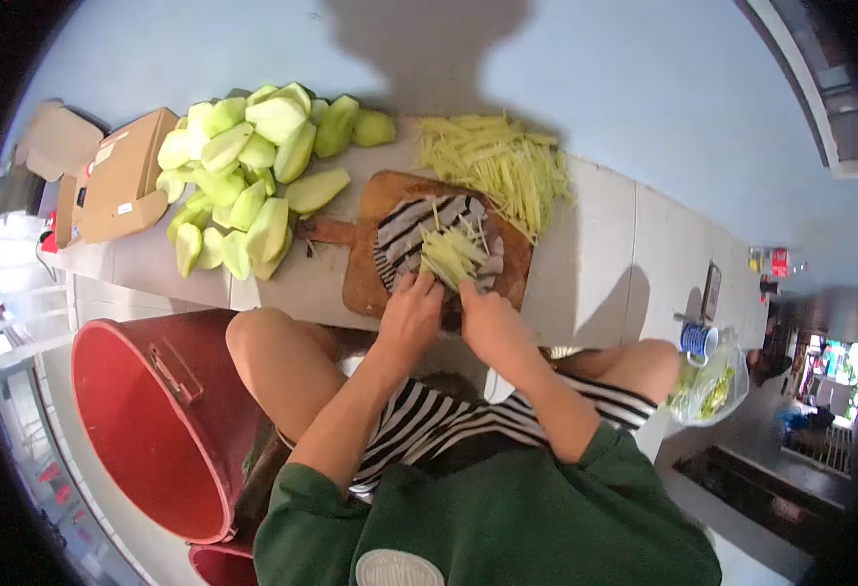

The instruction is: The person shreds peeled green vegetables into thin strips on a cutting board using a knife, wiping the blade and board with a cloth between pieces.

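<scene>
A wooden cutting board (359, 285) with a handle lies on the tiled counter, a striped cloth (411, 223) spread on it. Pale green strips (453, 252) are bunched on the cloth. My left hand (413, 314) is closed, its fingertips at the near edge of these strips. Beside it, my right hand (488, 322) is also closed, with a finger reaching to the strips; anything inside it is hidden. A heap of cut strips (507, 166) lies beyond the board. Left of the board, peeled green pieces (243, 176) are piled up.
A red bin (155, 420) stands at my left, below the counter. An open cardboard box (121, 176) sits at the far left. To the right are a phone (711, 291), a blue and white mug (699, 340) and a plastic bag (712, 396) with greens inside.
</scene>
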The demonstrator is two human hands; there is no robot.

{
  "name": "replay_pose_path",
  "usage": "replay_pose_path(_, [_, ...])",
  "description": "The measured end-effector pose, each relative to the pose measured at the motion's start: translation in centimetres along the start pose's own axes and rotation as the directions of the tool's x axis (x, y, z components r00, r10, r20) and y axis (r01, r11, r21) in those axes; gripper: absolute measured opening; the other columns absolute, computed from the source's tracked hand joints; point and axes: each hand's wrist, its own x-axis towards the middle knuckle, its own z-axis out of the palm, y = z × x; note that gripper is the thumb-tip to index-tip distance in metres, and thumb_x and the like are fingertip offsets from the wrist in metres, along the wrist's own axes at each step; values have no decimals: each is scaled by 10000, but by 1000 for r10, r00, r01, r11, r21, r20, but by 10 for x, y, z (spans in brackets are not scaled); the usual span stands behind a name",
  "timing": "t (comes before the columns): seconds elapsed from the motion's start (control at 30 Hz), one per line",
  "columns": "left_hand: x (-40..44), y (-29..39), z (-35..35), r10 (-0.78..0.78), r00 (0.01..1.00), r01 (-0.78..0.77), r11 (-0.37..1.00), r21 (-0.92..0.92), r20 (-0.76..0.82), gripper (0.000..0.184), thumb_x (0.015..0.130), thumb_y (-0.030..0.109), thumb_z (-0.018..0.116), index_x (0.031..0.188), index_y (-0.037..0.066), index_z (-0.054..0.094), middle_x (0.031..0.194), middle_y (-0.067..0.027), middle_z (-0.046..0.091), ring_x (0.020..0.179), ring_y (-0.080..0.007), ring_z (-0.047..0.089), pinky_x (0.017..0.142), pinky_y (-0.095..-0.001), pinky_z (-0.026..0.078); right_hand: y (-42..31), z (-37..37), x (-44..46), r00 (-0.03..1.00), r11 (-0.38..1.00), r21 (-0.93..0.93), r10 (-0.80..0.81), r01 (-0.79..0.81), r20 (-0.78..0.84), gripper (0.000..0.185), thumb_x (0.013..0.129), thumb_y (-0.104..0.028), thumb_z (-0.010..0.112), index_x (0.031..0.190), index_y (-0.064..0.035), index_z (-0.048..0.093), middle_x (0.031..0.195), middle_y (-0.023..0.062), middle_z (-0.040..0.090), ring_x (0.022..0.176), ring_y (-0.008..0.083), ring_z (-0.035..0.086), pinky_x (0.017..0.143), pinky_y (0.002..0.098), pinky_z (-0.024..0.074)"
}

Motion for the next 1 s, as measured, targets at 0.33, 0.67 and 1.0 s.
replay_pose_path(0.33, [-4,-3,3,17,999,-18,1000,-3,-51,113,759,15,594,865,-8,627,976,-162,582,935,-354,587,824,-431,532,1,0,-4,1000,1000,-4,10,-10,6,193,940,-58,489,1121,10,489,890,308,675,870,495,686,739,566,573])
replay_pose_path(0.67, [-9,-3,1,30,998,-31,999,-12,-54,131,765,18,593,885,-12,636,984,-158,584,931,-359,584,834,-430,530,-7,-7,-16,999,997,70,19,-20,27,199,937,-82,528,1119,-4,506,852,310,664,855,509,668,747,596,542])
replay_pose_path(1.0, [-14,-7,7,50,996,-51,999,-11,-77,156,747,33,606,896,7,643,1014,-143,590,965,-337,578,854,-409,523,-8,-10,-18,999,992,124,-11,15,-35,185,928,-88,567,1082,0,514,835,346,639,808,553,636,737,611,530])
